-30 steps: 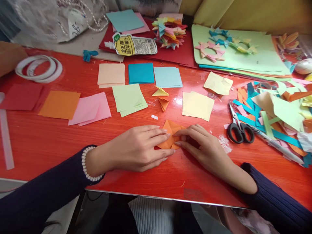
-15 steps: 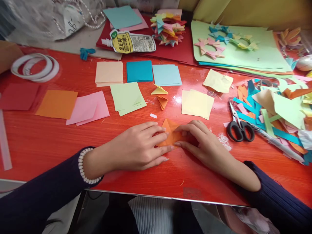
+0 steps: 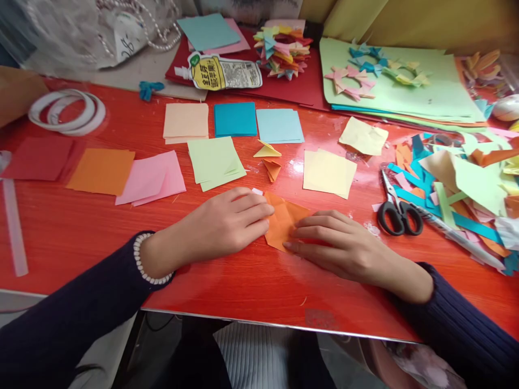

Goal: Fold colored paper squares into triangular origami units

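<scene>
A creased, partly folded orange origami paper (image 3: pixel 283 219) lies on the red table before me, tilted, with one corner pointing away. My left hand (image 3: pixel 227 221) grips its upper left edge; the thumb is hidden behind the fingers. From the right, my right hand (image 3: pixel 336 243) has its fingers closed over the paper's lower right side, covering that edge. Just beyond the sheet are two small folded pieces, a yellow one (image 3: pixel 267 149) and an orange one (image 3: pixel 272 169). A small white scrap (image 3: pixel 257 192) touches the area by my left fingertips.
Square paper stacks surround the far side, among them pale green (image 3: pixel 214 162), orange (image 3: pixel 101 172) and pale yellow (image 3: pixel 329 173). Black-handled scissors (image 3: pixel 399 216) lie right, beside paper offcuts (image 3: pixel 474 183). Tape rolls (image 3: pixel 67 112), a pouch (image 3: pixel 227 73) and folded paper rings (image 3: pixel 351 82) are farther back.
The orange paper has been turned and more of it shows. My left hand has shifted up to its left edge, while my right hand has slid lower along the right side.
</scene>
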`<action>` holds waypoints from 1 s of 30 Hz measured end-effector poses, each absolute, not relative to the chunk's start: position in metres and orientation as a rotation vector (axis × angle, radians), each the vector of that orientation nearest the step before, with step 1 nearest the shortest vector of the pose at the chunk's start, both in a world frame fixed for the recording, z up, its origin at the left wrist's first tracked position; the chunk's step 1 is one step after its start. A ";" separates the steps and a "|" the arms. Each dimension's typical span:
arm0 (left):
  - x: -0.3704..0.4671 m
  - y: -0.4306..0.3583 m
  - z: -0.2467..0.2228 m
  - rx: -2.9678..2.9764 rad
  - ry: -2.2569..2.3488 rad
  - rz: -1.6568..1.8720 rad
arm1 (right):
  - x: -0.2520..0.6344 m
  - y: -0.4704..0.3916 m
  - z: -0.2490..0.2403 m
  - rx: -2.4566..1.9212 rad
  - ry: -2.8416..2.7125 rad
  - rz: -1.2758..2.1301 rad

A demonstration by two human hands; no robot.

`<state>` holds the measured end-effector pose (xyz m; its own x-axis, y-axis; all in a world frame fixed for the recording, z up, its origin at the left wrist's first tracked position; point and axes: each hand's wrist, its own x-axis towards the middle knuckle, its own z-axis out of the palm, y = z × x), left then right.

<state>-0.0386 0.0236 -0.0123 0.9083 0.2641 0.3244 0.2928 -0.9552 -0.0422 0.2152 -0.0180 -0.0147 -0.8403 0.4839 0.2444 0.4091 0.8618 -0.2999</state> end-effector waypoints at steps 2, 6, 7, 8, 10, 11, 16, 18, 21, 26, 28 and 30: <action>-0.038 0.022 -0.012 -2.996 -0.360 -0.513 | 0.217 -0.018 -0.013 -0.630 -2.758 0.318; -0.044 0.019 -0.012 -3.114 -0.320 -0.511 | 0.222 -0.015 -0.009 -0.632 -2.790 0.194; -0.046 0.019 -0.012 -3.144 -0.330 -0.493 | 0.222 -0.015 -0.008 -0.642 -2.796 0.153; -0.048 0.019 -0.012 -3.166 -0.339 -0.483 | 0.221 -0.016 -0.007 -0.640 -2.799 0.111; -0.051 0.018 -0.012 -3.191 -0.353 -0.480 | 0.215 -0.018 -0.007 -0.609 -2.798 0.050; -0.051 0.018 -0.012 -3.197 -0.357 -0.486 | 0.212 -0.020 -0.008 -0.595 -2.794 0.039; -0.051 0.017 -0.010 -3.213 -0.357 -0.530 | 0.196 -0.027 -0.016 -0.842 -2.601 0.343; -0.050 0.017 -0.010 -3.226 -0.364 -0.531 | 0.191 -0.028 -0.018 -1.005 -2.472 0.531; -0.051 0.017 -0.009 -3.238 -0.361 -0.521 | 0.185 -0.028 -0.017 -1.146 -2.345 0.680; -0.052 0.018 -0.009 -3.240 -0.345 -0.489 | 0.177 -0.028 -0.013 -1.271 -2.267 0.720; -0.052 0.018 -0.008 -3.238 -0.344 -0.472 | 0.176 -0.029 -0.013 -1.305 -2.258 0.712; -0.052 0.018 -0.008 -3.236 -0.345 -0.461 | 0.176 -0.029 -0.014 -1.347 -2.244 0.710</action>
<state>-0.0517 0.0177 -0.0082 0.9390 0.2260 0.2594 0.1854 -0.9676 0.1716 0.1756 -0.0290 -0.0136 -0.4384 0.8936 0.0966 0.6755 0.3984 -0.6205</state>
